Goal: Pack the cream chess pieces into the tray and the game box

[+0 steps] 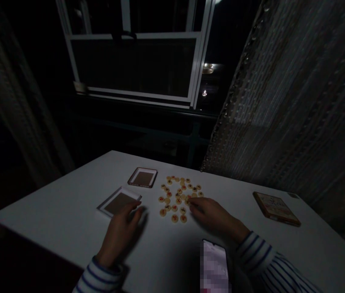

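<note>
Round wooden xiangqi pieces (174, 208) with red or dark characters lie loosely spread in the middle of the white table (77, 207); a few show a plain face. At the right side of this group, my right hand (215, 213) is bent down with its fingertips closed at a xiangqi piece (187, 200), which they partly cover. My left hand (122, 230) hovers left of the pieces, thumb and fingers apart, holding nothing. Just behind it stands an open shallow box tray (107, 202), partly hidden by the fingers.
Farther back sits a second shallow box part (131, 182). A flat box with a printed cover (277, 208) lies at the right. A lit phone (215, 264) rests at the near edge between my arms. Beaded curtains (282, 101) and a window (132, 65) stand beyond the table.
</note>
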`<action>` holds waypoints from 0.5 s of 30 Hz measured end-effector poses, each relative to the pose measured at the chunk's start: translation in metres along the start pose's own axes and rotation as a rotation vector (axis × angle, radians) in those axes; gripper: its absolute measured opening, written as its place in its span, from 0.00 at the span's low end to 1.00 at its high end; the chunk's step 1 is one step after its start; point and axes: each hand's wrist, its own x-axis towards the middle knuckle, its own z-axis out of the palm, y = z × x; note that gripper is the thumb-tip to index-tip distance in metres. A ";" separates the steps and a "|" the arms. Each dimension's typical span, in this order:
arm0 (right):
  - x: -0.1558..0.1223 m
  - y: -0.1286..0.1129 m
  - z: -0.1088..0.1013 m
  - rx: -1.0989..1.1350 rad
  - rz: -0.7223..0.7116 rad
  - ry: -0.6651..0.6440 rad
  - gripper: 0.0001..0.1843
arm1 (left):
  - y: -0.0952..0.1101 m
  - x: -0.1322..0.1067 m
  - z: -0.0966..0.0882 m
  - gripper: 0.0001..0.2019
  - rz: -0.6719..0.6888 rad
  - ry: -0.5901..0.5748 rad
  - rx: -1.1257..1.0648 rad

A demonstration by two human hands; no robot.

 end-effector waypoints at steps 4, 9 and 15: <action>0.017 -0.010 0.008 0.000 -0.041 -0.022 0.17 | -0.019 -0.002 -0.015 0.18 -0.105 0.086 -0.013; 0.035 -0.027 0.014 0.012 -0.057 -0.094 0.16 | -0.040 -0.001 -0.033 0.21 -0.208 0.202 0.061; 0.053 -0.045 0.023 0.009 -0.079 -0.131 0.16 | -0.064 0.003 -0.050 0.23 -0.276 0.256 0.168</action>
